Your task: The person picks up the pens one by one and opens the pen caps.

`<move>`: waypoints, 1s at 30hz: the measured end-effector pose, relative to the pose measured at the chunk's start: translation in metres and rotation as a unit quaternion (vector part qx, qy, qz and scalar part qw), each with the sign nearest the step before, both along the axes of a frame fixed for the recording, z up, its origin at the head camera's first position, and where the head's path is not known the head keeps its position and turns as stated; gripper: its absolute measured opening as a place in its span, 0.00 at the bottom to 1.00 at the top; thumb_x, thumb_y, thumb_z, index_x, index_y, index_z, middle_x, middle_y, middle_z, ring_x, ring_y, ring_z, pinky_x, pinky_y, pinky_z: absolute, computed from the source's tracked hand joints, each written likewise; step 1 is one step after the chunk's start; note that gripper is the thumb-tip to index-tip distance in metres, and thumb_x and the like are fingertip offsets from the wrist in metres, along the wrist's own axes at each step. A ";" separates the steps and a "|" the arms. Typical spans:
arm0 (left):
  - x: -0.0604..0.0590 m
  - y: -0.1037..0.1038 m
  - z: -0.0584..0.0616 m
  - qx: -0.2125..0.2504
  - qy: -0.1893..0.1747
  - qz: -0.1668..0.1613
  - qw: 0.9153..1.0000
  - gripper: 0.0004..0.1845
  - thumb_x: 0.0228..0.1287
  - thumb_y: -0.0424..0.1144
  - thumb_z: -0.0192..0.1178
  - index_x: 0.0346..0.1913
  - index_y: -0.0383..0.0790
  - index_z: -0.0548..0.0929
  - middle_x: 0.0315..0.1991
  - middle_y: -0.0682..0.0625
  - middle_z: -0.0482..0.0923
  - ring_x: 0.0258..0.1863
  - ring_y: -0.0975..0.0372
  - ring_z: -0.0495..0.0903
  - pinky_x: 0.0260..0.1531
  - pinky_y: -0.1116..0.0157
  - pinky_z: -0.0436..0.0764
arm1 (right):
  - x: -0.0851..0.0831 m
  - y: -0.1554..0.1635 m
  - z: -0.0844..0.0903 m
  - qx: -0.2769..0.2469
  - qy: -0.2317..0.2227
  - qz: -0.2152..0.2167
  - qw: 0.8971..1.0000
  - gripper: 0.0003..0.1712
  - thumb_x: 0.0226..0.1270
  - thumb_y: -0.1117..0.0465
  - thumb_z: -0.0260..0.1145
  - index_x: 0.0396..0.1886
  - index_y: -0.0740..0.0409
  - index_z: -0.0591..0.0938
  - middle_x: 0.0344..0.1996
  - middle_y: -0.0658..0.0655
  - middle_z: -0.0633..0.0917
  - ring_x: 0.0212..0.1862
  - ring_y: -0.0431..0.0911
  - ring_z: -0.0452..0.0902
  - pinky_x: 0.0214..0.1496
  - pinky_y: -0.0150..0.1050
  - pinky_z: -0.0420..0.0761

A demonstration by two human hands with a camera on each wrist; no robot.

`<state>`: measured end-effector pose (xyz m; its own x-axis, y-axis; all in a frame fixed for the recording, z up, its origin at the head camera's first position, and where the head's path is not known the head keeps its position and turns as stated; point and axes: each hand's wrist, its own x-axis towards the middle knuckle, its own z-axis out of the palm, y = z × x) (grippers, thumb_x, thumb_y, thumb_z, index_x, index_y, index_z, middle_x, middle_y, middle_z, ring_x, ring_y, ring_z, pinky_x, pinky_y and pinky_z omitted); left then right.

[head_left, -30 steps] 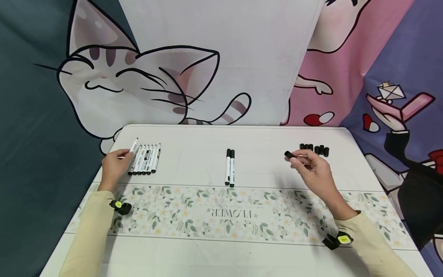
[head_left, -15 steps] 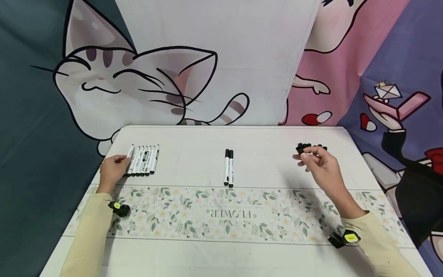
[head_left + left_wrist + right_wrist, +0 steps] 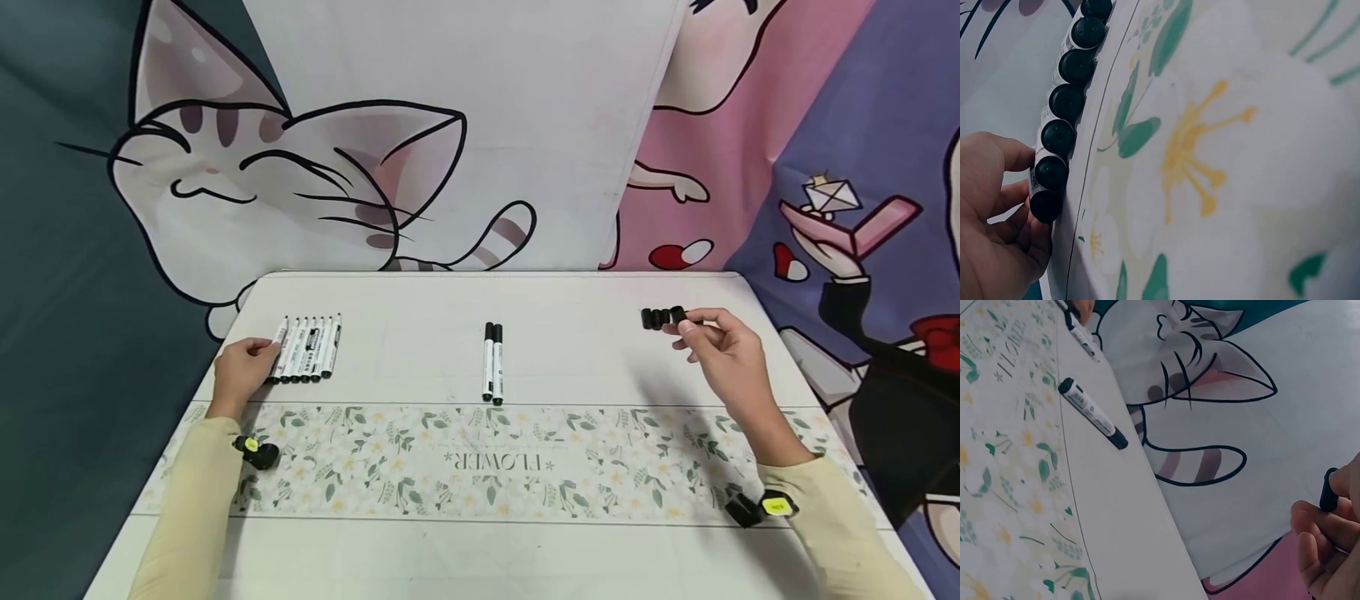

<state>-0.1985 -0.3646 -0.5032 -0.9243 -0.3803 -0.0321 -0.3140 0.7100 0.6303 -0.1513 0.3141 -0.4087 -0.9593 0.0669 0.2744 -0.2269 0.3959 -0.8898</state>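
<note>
My left hand [image 3: 243, 372] pinches the leftmost white marker [image 3: 281, 332], which lies against a row of uncapped markers [image 3: 311, 350] with their tips pointing away. In the left wrist view, the thumb and fingers of that hand are at the near end of the row, by the black marker ends [image 3: 1066, 103]. My right hand [image 3: 731, 362] holds a small black marker cap [image 3: 678, 315] between thumb and fingers, beside a group of black caps [image 3: 656, 319]. Part of that group is hidden behind the hand. The right wrist view shows the pinched cap [image 3: 1329, 490] too.
Two capped markers [image 3: 492, 362] lie side by side in the middle of the white table [image 3: 420, 333]. A flower-print strip [image 3: 510, 462] crosses the table nearer to me. A cartoon cloth backdrop [image 3: 480, 142] hangs behind the table's far edge.
My left hand has brought its marker down beside the row. The right hand has moved right with the cap, to the group of caps. The head view has shifted slightly.
</note>
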 end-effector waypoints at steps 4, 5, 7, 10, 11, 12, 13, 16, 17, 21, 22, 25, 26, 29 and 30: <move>0.000 0.003 0.002 0.011 0.000 -0.004 1.000 0.29 0.78 0.52 0.51 0.62 0.29 0.80 0.52 0.33 0.79 0.49 0.44 0.79 0.42 0.54 0.77 | -0.006 0.010 0.002 0.016 0.009 -0.021 1.000 0.13 0.78 0.60 0.62 0.53 0.65 0.78 0.39 0.33 0.89 0.38 0.33 0.84 0.34 0.26 0.78; 0.000 0.004 0.003 0.014 0.002 -0.003 1.000 0.29 0.78 0.52 0.50 0.63 0.29 0.79 0.53 0.33 0.79 0.49 0.44 0.79 0.42 0.54 0.76 | -0.008 0.012 0.003 0.019 0.013 -0.025 0.999 0.13 0.78 0.60 0.62 0.53 0.65 0.78 0.39 0.33 0.88 0.37 0.33 0.84 0.34 0.26 0.78; 0.002 0.007 0.005 0.019 0.017 -0.005 1.000 0.29 0.78 0.52 0.50 0.65 0.29 0.78 0.53 0.33 0.79 0.49 0.45 0.79 0.41 0.56 0.76 | -0.011 0.017 0.005 0.031 0.020 -0.032 0.999 0.13 0.77 0.61 0.62 0.53 0.66 0.79 0.38 0.31 0.87 0.36 0.31 0.84 0.34 0.24 0.78; 0.004 0.015 0.009 0.021 0.056 -0.010 0.998 0.29 0.78 0.52 0.50 0.67 0.32 0.77 0.53 0.35 0.79 0.48 0.48 0.78 0.37 0.60 0.75 | -0.016 0.025 0.007 0.045 0.020 -0.045 0.998 0.13 0.77 0.61 0.63 0.52 0.66 0.80 0.37 0.29 0.86 0.35 0.31 0.83 0.33 0.24 0.78; 0.004 0.019 0.011 0.023 0.068 -0.013 0.997 0.28 0.78 0.52 0.50 0.67 0.33 0.76 0.53 0.35 0.79 0.48 0.50 0.77 0.36 0.61 0.75 | -0.018 0.028 0.008 0.049 0.018 -0.051 0.997 0.13 0.76 0.61 0.64 0.52 0.65 0.80 0.36 0.29 0.86 0.35 0.31 0.83 0.32 0.23 0.78; 0.005 0.024 0.013 0.023 0.082 -0.015 0.996 0.28 0.78 0.52 0.51 0.67 0.34 0.77 0.53 0.36 0.79 0.48 0.51 0.77 0.36 0.62 0.74 | -0.019 0.031 0.008 0.053 0.017 -0.056 0.997 0.13 0.76 0.60 0.64 0.52 0.65 0.80 0.36 0.28 0.86 0.34 0.30 0.83 0.32 0.23 0.78; 0.005 0.030 0.016 0.024 0.097 -0.017 0.995 0.28 0.78 0.52 0.52 0.67 0.34 0.77 0.53 0.38 0.80 0.48 0.53 0.76 0.36 0.62 0.74 | -0.021 0.033 0.008 0.059 0.017 -0.063 0.996 0.13 0.76 0.60 0.65 0.51 0.65 0.81 0.35 0.28 0.86 0.34 0.30 0.83 0.32 0.23 0.78; 0.008 0.046 0.022 0.031 0.127 -0.025 0.991 0.26 0.77 0.51 0.53 0.67 0.36 0.77 0.54 0.40 0.80 0.49 0.56 0.75 0.41 0.64 0.73 | -0.026 0.039 0.006 0.063 0.026 -0.080 0.994 0.14 0.74 0.60 0.67 0.50 0.67 0.83 0.33 0.30 0.86 0.33 0.28 0.82 0.31 0.22 0.77; 0.009 0.052 0.023 0.034 0.138 -0.029 0.989 0.26 0.77 0.51 0.54 0.67 0.36 0.77 0.54 0.41 0.80 0.49 0.57 0.75 0.43 0.65 0.72 | -0.027 0.041 0.005 0.064 0.030 -0.085 0.994 0.15 0.73 0.60 0.67 0.50 0.68 0.83 0.32 0.31 0.86 0.32 0.28 0.82 0.30 0.21 0.77; 0.013 0.075 0.027 0.048 0.179 -0.052 0.981 0.23 0.76 0.46 0.57 0.65 0.35 0.78 0.55 0.41 0.79 0.49 0.59 0.75 0.46 0.69 0.71 | -0.033 0.045 0.000 0.060 0.024 -0.112 0.992 0.17 0.71 0.58 0.70 0.49 0.68 0.85 0.28 0.30 0.85 0.31 0.28 0.81 0.30 0.21 0.76; 0.015 0.082 0.028 0.050 0.184 -0.062 0.980 0.23 0.76 0.45 0.58 0.65 0.35 0.78 0.55 0.41 0.79 0.49 0.59 0.75 0.46 0.69 0.71 | -0.035 0.046 -0.002 0.059 0.016 -0.122 0.991 0.18 0.71 0.57 0.71 0.50 0.68 0.85 0.27 0.29 0.84 0.30 0.28 0.81 0.29 0.21 0.76; 0.020 0.101 0.031 0.059 0.194 -0.098 0.974 0.21 0.76 0.44 0.59 0.64 0.34 0.79 0.55 0.40 0.80 0.49 0.56 0.76 0.46 0.69 0.72 | -0.039 0.050 -0.008 0.044 -0.009 -0.155 0.987 0.19 0.69 0.55 0.72 0.50 0.66 0.86 0.24 0.28 0.82 0.29 0.28 0.80 0.28 0.21 0.75; 0.022 0.108 0.031 0.060 0.194 -0.111 0.973 0.21 0.76 0.43 0.59 0.64 0.34 0.79 0.55 0.40 0.80 0.49 0.55 0.77 0.46 0.68 0.72 | -0.041 0.051 -0.011 0.039 -0.014 -0.165 0.985 0.19 0.68 0.55 0.73 0.50 0.66 0.86 0.24 0.28 0.82 0.28 0.28 0.79 0.28 0.21 0.75; 0.027 0.126 0.034 0.065 0.197 -0.151 0.967 0.20 0.75 0.41 0.61 0.63 0.35 0.80 0.54 0.41 0.80 0.49 0.52 0.78 0.46 0.67 0.72 | -0.047 0.058 -0.022 0.020 -0.027 -0.190 0.981 0.19 0.68 0.54 0.73 0.49 0.65 0.87 0.23 0.29 0.82 0.28 0.28 0.79 0.27 0.21 0.75; 0.027 0.132 0.035 0.067 0.199 -0.163 0.964 0.19 0.74 0.40 0.62 0.62 0.35 0.80 0.54 0.41 0.80 0.49 0.52 0.78 0.45 0.66 0.73 | -0.050 0.060 -0.025 0.012 -0.033 -0.197 0.980 0.19 0.68 0.54 0.73 0.49 0.65 0.87 0.23 0.29 0.82 0.28 0.28 0.80 0.27 0.21 0.75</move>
<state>-0.1711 -0.2325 -0.4685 -0.9434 -0.0854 0.3204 0.1964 0.6346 0.7474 -0.2009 0.3742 -0.4338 -0.8761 0.4296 0.2189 0.0056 0.4630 -0.8863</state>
